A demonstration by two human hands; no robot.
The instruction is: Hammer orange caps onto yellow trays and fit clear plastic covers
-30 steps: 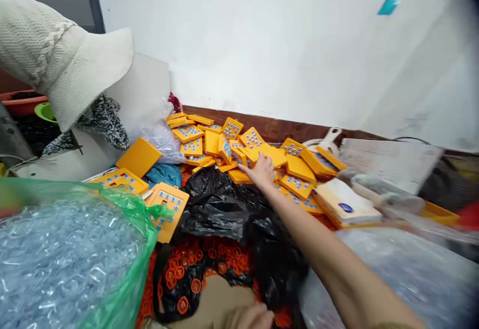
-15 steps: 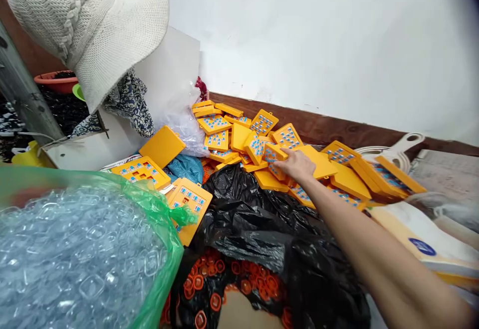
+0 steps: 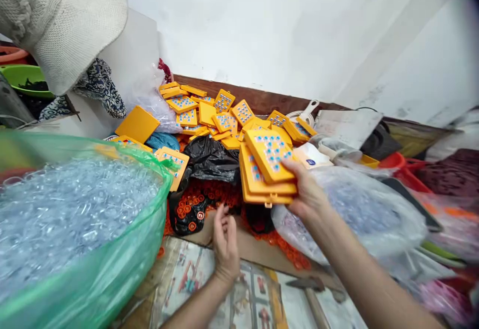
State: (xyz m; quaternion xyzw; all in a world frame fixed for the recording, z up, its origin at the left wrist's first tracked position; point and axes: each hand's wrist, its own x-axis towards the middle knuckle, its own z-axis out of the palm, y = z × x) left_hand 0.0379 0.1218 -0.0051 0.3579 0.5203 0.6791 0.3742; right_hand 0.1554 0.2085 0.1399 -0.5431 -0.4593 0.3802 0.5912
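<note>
My right hand (image 3: 309, 192) grips a small stack of flat yellow plastic cases (image 3: 271, 157) by their right edge, thumb on top. Rows of small blue-and-white pieces show on the upper faces. The stack is held raised above a black plastic bag (image 3: 213, 157). My left hand (image 3: 226, 242) is lower and to the left, apart from the stack; its fingers are stretched and a little curled, with nothing in them. Behind both hands lies a heap of similar yellow cases (image 3: 205, 113) against the wall. Loose orange rings (image 3: 192, 209) lie in and around the black bag.
At left stands a green bag (image 3: 123, 264) full of clear plastic pieces. A white bag (image 3: 359, 209) of small pieces lies at right. A hammer (image 3: 314, 294) rests on the printed sheet (image 3: 239, 304) in front. A knitted hat (image 3: 82, 25) hangs at upper left.
My right hand has taken several yellow cases from the heap and brought them nearer and lower. My left hand has come into view at the bottom. The camera has turned.
</note>
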